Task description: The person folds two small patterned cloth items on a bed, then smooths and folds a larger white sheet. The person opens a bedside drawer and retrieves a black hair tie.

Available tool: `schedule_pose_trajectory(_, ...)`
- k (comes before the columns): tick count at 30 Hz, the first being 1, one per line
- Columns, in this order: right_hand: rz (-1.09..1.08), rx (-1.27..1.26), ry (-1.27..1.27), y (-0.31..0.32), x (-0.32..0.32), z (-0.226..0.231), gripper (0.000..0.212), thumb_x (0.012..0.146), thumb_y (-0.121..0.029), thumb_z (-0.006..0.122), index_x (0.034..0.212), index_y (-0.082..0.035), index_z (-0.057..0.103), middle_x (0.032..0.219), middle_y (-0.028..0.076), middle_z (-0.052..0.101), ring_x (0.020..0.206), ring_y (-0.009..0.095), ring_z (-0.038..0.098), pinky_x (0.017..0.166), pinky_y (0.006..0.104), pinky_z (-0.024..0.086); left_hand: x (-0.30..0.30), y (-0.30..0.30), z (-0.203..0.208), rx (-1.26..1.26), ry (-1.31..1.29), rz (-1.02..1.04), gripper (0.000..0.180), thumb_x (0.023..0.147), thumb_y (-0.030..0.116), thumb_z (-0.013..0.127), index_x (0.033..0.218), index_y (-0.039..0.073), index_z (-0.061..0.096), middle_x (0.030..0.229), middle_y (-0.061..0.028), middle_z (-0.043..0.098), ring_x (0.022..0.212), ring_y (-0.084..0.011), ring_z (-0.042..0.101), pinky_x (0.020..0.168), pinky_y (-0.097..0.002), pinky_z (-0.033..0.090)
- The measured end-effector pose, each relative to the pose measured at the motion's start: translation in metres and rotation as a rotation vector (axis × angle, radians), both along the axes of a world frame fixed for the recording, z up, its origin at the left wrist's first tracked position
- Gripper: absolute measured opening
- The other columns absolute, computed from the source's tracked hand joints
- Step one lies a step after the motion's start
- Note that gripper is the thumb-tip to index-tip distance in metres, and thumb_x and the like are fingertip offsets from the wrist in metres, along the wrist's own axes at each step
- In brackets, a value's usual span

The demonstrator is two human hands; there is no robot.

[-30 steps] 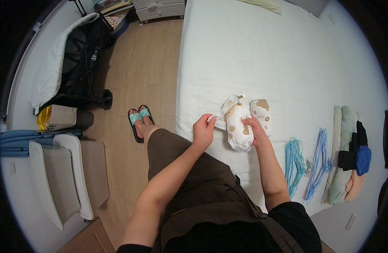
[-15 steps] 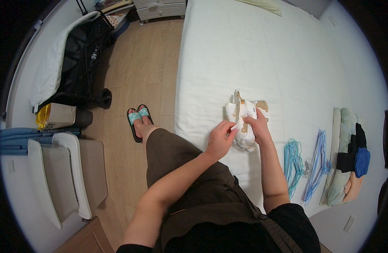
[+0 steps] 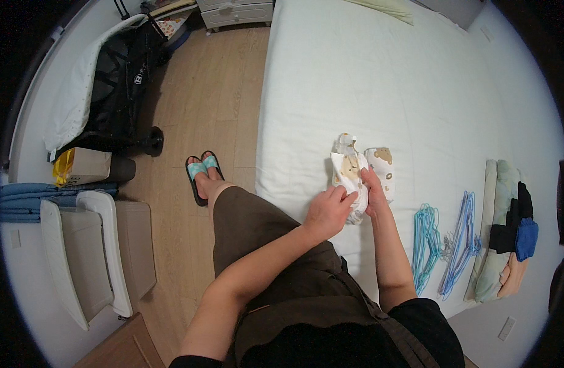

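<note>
On the bed (image 3: 319, 73), a soft white piece with a brown bear print (image 3: 351, 167) is bunched up between my two hands; its exact kind is hard to make out. My left hand (image 3: 331, 211) pinches its near left side with curled fingers. Along its right side my right hand (image 3: 374, 191) grips it, thumb on top. Just beyond my right hand lies a second white bear-printed piece (image 3: 381, 161), folded flat and partly covered by that hand.
Teal hangers (image 3: 425, 245) and blue hangers (image 3: 461, 245) lie right of my right forearm. Folded clothes (image 3: 506, 230) line the bed's right edge. Left across the wooden floor (image 3: 190, 92) stand a black stroller (image 3: 119, 92) and a pale lidded bin (image 3: 131, 245).
The bunched piece has turned and narrowed, its bear print now showing on top. My left hand has shifted right and closed further over its near end; the folded piece beside it shows more.
</note>
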State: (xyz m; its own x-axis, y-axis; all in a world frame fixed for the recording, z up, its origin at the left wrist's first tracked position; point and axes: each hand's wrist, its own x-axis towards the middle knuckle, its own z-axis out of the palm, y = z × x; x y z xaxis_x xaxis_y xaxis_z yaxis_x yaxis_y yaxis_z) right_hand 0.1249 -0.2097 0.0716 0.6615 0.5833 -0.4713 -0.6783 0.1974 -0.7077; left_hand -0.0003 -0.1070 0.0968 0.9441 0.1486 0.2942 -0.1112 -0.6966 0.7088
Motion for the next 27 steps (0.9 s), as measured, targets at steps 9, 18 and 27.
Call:
schedule_pose_trajectory(9,-0.092,0.013,-0.067,-0.029,-0.004,0.001,0.052,0.076,-0.009,0.060,0.121,0.000,0.037,0.108,0.014,0.052,0.094,0.023,0.056,0.077,0.0344,0.049,0.008,0.000,0.008,-0.081,-0.003,-0.016,0.040,0.074,0.012,0.060,0.113,0.008,0.051,0.106,-0.0112,0.047,0.097,-0.0275,0.049,0.078,-0.0347,0.044)
schedule_pose_trajectory(18,-0.074,-0.016,-0.239,-0.048,0.001,0.036,0.055,0.074,-0.009,0.062,0.122,0.001,0.036,0.111,0.014,0.052,0.098,0.022,0.055,0.081,0.0334,0.047,0.024,0.010,0.023,-0.222,0.087,-0.072,0.048,0.077,0.011,0.058,0.122,0.010,0.044,0.121,-0.0151,0.039,0.107,-0.0297,0.045,0.086,-0.0362,0.042)
schedule_pose_trajectory(27,-0.147,-0.021,-0.218,-0.032,-0.003,0.044,0.055,0.074,-0.007,0.062,0.122,0.001,0.036,0.110,0.014,0.052,0.096,0.021,0.055,0.080,0.0328,0.047,0.026,-0.008,0.027,-0.112,-0.084,-0.061,0.046,0.076,0.011,0.059,0.119,0.003,0.046,0.126,-0.0165,0.037,0.111,-0.0322,0.042,0.091,-0.0369,0.039)
